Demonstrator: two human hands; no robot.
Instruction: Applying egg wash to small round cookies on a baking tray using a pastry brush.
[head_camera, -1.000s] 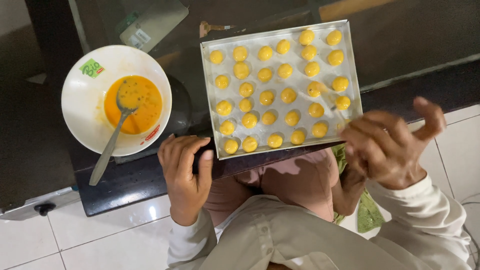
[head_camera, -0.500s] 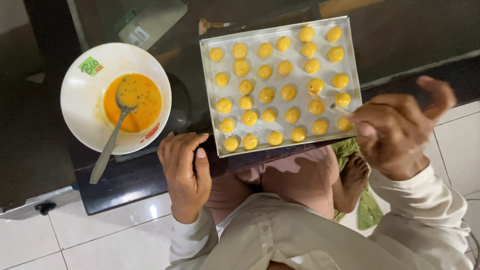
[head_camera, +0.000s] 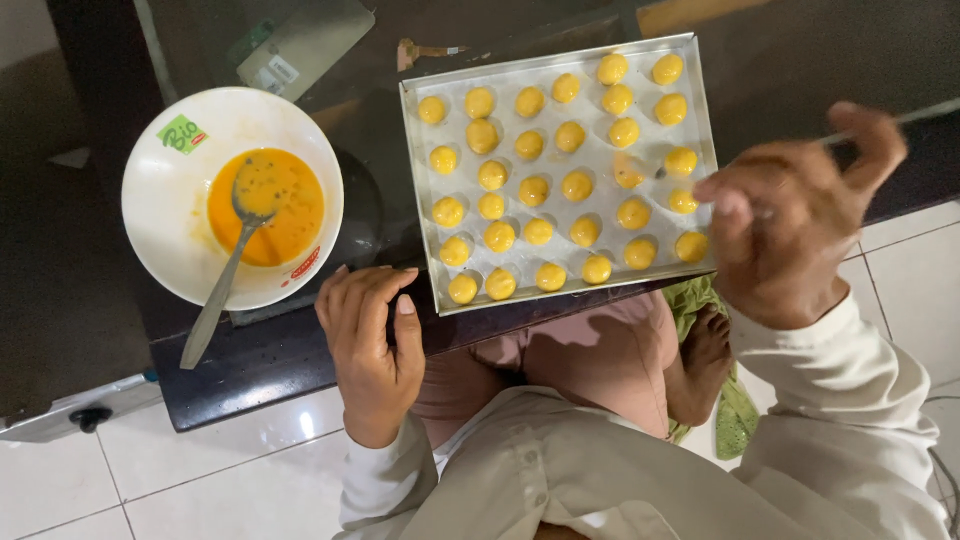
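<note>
**Right hand raised with a thin stick beside the tray of yellow dough balls**

Right hand (head_camera: 795, 215) is what I watch first: it is lifted above the right edge of the baking tray (head_camera: 420, 190), fingers curled together and pinching a thin pale stick (head_camera: 915, 115) that juts out to the right past the thumb. The view is blurred there, so I cannot make out the stick's tip. From my feed the left hand (head_camera: 372, 345) lies flat and slack on the near edge of the dark surface (head_camera: 270, 365), fingers loosely bent, gripping nothing, just beside the tray's near left corner.

I see the tray as a shallow silver rectangle, slightly turned, holding rows of small round yellow dough balls (head_camera: 540, 190); they sit apart from one another, and one towards the right looks paler and less round than the rest. To the left of the tray stands a white bowl (head_camera: 165, 225) with orange beaten liquid (head_camera: 285, 220) in its bottom. A metal spoon (head_camera: 225, 280) rests in it, its bowl in the liquid and its handle hanging out over the rim towards me.

Below the surface edge I see pink-clad knees, a bare foot (head_camera: 705, 350) and a green cloth (head_camera: 735, 410) on the white tiled floor (head_camera: 120, 490).
</note>
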